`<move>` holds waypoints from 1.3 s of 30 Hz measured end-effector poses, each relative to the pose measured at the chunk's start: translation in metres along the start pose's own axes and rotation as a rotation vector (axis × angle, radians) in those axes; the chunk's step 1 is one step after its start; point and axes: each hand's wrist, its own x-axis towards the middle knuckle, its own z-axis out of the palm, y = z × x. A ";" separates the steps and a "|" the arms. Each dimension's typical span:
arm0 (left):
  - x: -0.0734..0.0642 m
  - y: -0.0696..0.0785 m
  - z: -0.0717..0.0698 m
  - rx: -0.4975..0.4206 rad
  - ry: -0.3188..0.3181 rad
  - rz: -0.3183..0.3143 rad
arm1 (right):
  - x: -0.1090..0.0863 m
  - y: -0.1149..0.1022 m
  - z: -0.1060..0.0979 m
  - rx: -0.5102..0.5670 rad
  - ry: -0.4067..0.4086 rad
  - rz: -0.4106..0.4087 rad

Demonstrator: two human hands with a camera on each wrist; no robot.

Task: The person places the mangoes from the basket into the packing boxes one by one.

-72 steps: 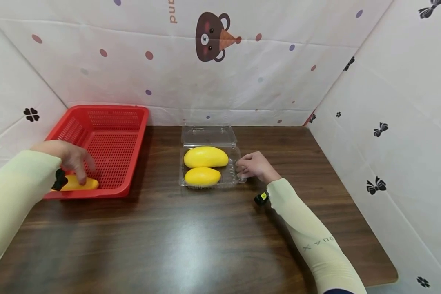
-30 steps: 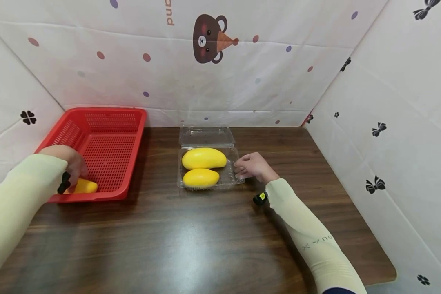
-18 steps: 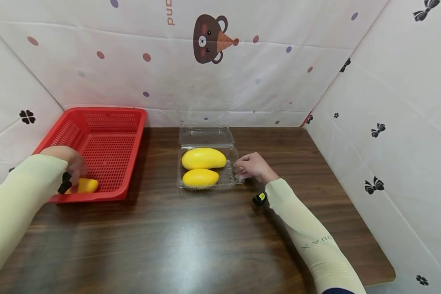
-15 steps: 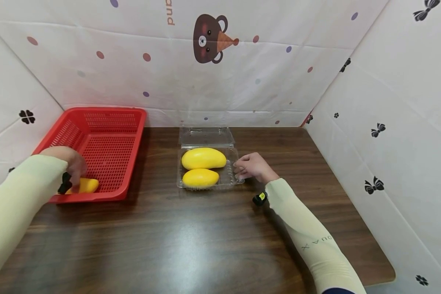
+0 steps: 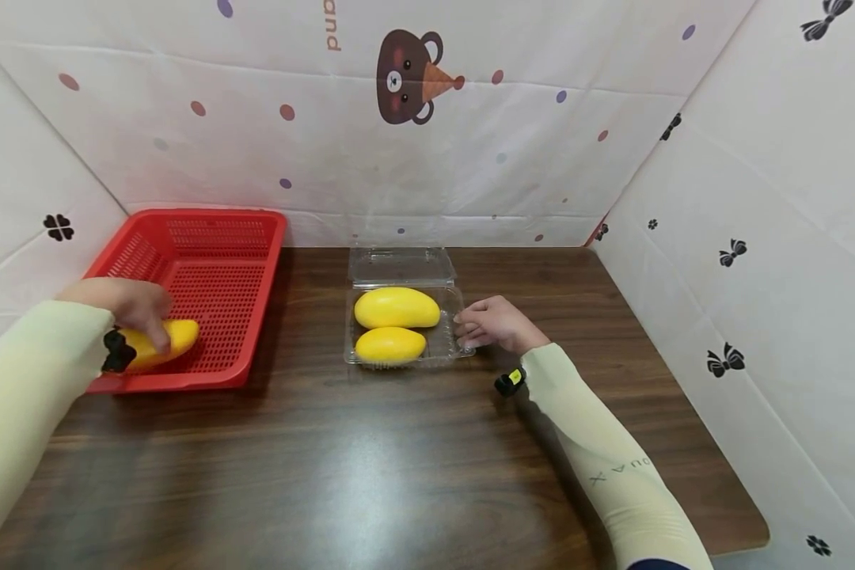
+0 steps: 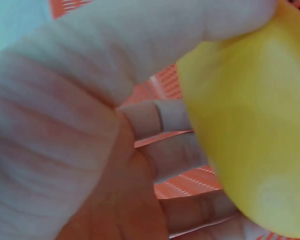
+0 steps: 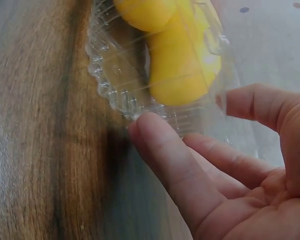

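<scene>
In the head view my left hand (image 5: 138, 306) grips a yellow mango (image 5: 180, 336) just above the floor of the red basket (image 5: 207, 214), near its front left. The left wrist view shows my fingers (image 6: 175, 155) curled round that mango (image 6: 250, 130). My right hand (image 5: 495, 323) pinches the right edge of a clear plastic box (image 5: 447, 342), whose lid (image 5: 401, 264) is folded back. Two mangoes (image 5: 397, 307) (image 5: 389, 345) lie side by side in it. In the right wrist view my thumb (image 7: 160, 150) presses on the box's ribbed rim (image 7: 107, 85).
The basket and the box stand on a dark wooden table (image 5: 370, 459). White patterned sheets wall it in at the back and on both sides. Red mesh (image 6: 190, 182) shows under my left hand.
My left hand has closed round the mango and raised it a little to the right, off the basket's front left corner. The right hand has stayed on the box's edge.
</scene>
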 end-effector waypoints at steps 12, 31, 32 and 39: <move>-0.025 0.037 -0.024 0.090 0.427 0.055 | -0.002 0.005 -0.008 0.102 -0.098 -0.003; -0.022 0.169 -0.024 0.003 0.542 0.257 | -0.004 0.005 -0.003 0.166 -0.081 0.019; -0.019 0.177 -0.023 0.002 0.543 0.267 | -0.004 0.005 -0.003 0.165 -0.077 0.020; 0.011 0.215 -0.020 -0.060 0.529 0.320 | -0.005 0.005 -0.003 0.150 -0.062 0.019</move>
